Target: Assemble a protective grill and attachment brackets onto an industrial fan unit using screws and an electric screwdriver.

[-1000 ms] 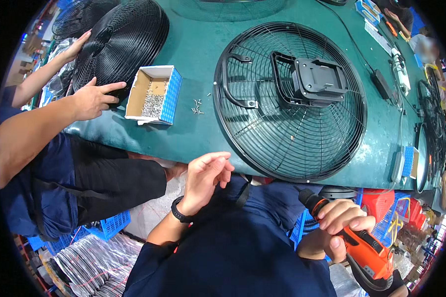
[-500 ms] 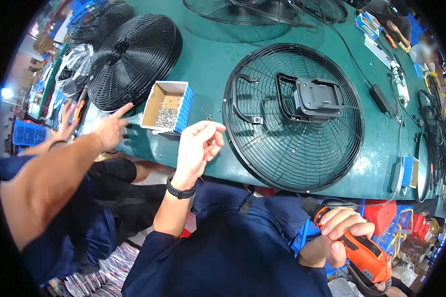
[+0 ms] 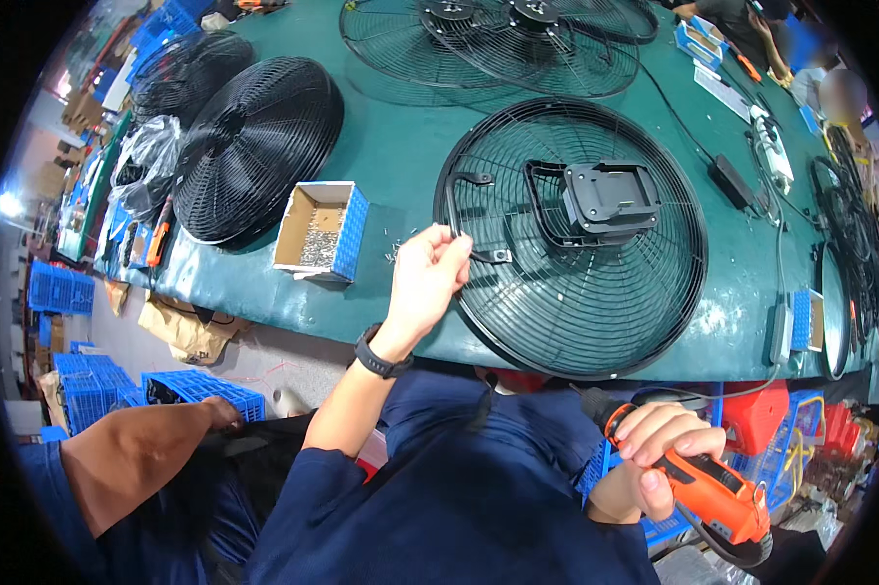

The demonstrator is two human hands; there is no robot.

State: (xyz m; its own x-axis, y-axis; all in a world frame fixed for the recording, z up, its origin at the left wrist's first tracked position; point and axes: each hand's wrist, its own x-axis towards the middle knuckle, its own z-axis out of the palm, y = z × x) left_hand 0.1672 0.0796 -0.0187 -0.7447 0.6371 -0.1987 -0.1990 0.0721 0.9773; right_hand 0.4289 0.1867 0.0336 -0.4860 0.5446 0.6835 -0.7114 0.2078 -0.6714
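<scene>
A round black fan grille [image 3: 595, 322] lies flat on the green table before me, with a black boxy mount [image 3: 610, 198] on its wires. My left hand [image 3: 425, 283] reaches over the grille's left rim, thumb and fingers closed on a curved black handle [image 3: 452, 200]; the fingertips partly hide the grip. Off the table's front edge, my right hand [image 3: 668, 444] wraps round an orange power screwdriver [image 3: 720, 499], its dark nose toward the upper left. Beside my left hand stands a blue-and-white box [image 3: 352, 239] of small screws, and several loose screws [image 3: 398, 244] lie near it.
More black fan grilles [image 3: 254, 146] stand at the left, and others [image 3: 498, 49] lie at the back. A cable with a black adapter [image 3: 732, 183] runs along the right. Blue crates [image 3: 206, 390] and a co-worker's arm [image 3: 147, 448] are at the lower left.
My left hand has moved right from beside the screw box to the handle. The co-worker's arms have drawn back from the table. My right hand still holds the power screwdriver.
</scene>
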